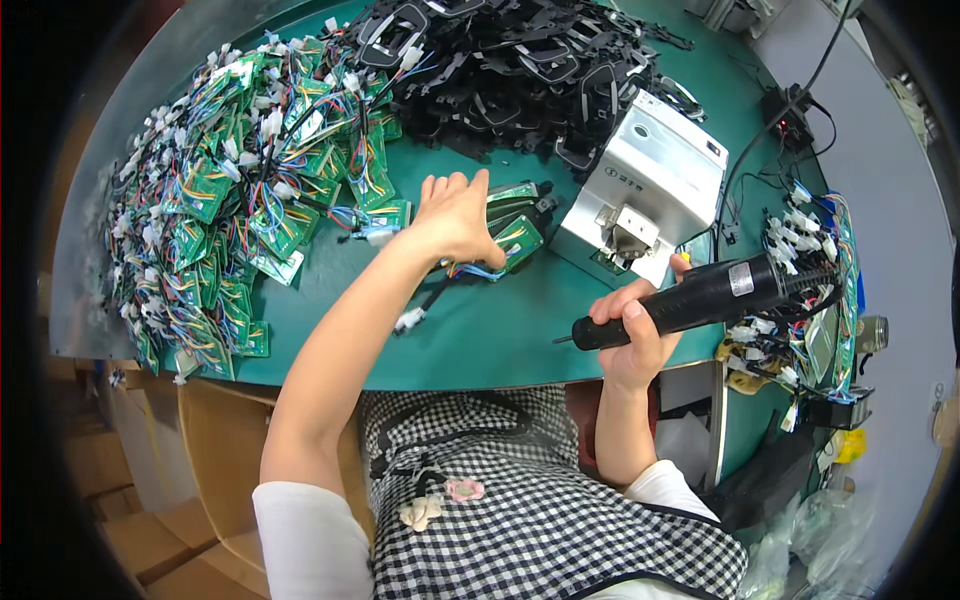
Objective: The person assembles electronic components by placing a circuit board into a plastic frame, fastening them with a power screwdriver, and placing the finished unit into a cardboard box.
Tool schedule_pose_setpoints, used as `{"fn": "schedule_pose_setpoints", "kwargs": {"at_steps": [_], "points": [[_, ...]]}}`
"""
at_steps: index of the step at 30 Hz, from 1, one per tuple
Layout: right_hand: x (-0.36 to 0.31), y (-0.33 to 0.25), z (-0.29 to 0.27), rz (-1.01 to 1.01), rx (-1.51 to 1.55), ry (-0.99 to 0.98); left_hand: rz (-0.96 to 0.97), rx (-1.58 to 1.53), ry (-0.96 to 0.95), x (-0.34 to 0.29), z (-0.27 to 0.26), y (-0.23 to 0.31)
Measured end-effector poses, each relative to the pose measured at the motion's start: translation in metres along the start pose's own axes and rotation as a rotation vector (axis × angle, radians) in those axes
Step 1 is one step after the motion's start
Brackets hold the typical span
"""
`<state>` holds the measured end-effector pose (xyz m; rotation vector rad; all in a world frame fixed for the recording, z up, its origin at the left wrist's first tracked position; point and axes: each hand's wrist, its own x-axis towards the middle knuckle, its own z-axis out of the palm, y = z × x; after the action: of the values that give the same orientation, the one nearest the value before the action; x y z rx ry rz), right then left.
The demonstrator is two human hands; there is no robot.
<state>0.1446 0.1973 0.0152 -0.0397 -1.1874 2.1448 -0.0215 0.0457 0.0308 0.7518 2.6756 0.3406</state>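
On my feed's upper right, a black box glowed with a tiny red light, and there it was, a black cable sweeping down past it from the top edge! Lower down I caught a small jar near the pale wall, then a bright yellow item above crumpled clear plastic bags; over at far lower left, I had brown cardboard boxes below bench height.
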Motion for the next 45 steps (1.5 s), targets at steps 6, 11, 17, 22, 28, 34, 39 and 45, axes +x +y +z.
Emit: {"fn": "schedule_pose_setpoints", "kwargs": {"at_steps": [6, 11, 17, 22, 28, 34, 39, 45], "points": [[0.004, -0.003, -0.009, -0.016, -0.034, -0.015, 0.054, 0.0, 0.505, -0.045, 0.025, 0.026], [-0.006, -0.007, -0.005, -0.025, -0.081, -0.037, -0.076, -0.095, 0.316, -0.063, 0.032, 0.036], [-0.037, -0.006, 0.021, -0.079, -0.16, -0.042, -0.083, -0.607, 0.369, -0.116, 0.015, -0.017], [-0.047, 0.028, 0.053, -0.085, -0.261, -0.067, 0.12, -0.889, 0.934, -0.281, -0.045, -0.154], [-0.044, 0.066, 0.057, 0.092, -0.358, -0.093, -0.768, -0.697, 1.003, -0.466, 0.045, -0.326], [0.002, 0.066, 0.027, 0.227, -0.412, -0.028, -1.221, -0.908, 0.658, -0.519, 0.291, -0.428], [0.011, 0.053, 0.01, 0.175, -0.549, 0.096, -1.322, -0.788, 0.289, -0.497, 0.372, -0.451], [0.023, 0.036, -0.004, 0.138, -0.599, 0.159, -1.211, -0.878, 0.049, -0.47, 0.379, -0.482]]}}
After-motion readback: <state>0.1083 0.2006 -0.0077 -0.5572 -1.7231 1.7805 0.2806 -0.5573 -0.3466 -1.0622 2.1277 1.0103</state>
